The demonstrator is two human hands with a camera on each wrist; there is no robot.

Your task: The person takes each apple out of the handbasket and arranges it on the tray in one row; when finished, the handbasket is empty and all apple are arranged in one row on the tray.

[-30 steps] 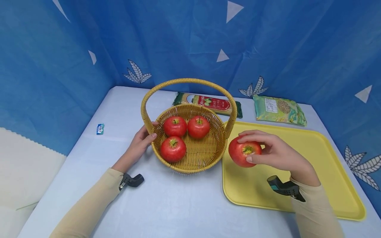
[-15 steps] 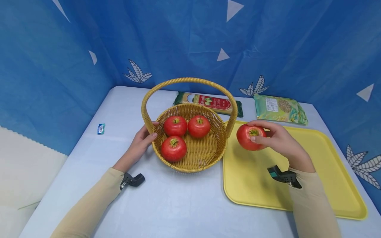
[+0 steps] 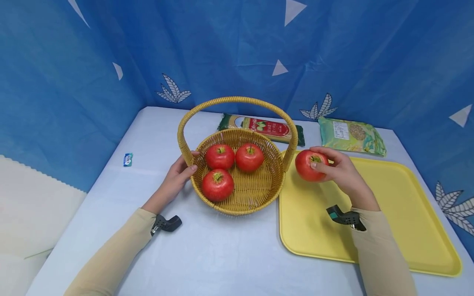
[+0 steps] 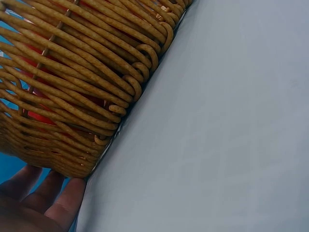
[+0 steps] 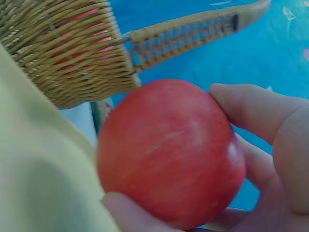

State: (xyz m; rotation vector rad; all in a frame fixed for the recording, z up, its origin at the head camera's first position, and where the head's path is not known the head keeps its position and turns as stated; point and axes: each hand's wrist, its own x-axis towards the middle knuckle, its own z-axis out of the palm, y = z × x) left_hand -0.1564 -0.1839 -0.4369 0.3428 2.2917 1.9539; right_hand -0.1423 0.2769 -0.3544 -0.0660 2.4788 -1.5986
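A round wicker basket (image 3: 252, 187) with a tall arched handle holds three red apples, one of them (image 3: 217, 185) at the front left. The left hand (image 3: 177, 177) grips the basket's left rim beside the handle's foot; in the left wrist view its fingers (image 4: 65, 200) touch the woven side (image 4: 72, 96). Right of the basket, the right hand (image 3: 342, 172) pinches a red apple (image 3: 308, 166) between thumb and fingers, above the tray's back left corner. The right wrist view shows this apple (image 5: 169, 150) close up, the basket (image 5: 72, 53) behind it.
A yellow tray (image 3: 389, 213) lies on the white table (image 3: 222, 255), right of the basket. Behind the basket is a red and green packet (image 3: 270, 128); a green bag (image 3: 352, 136) lies behind the tray. A small blue wrapper (image 3: 127, 159) lies at the left.
The right hand has moved the apple toward the back and slightly right, away from the basket's front right side. The left hand still grips the rim.
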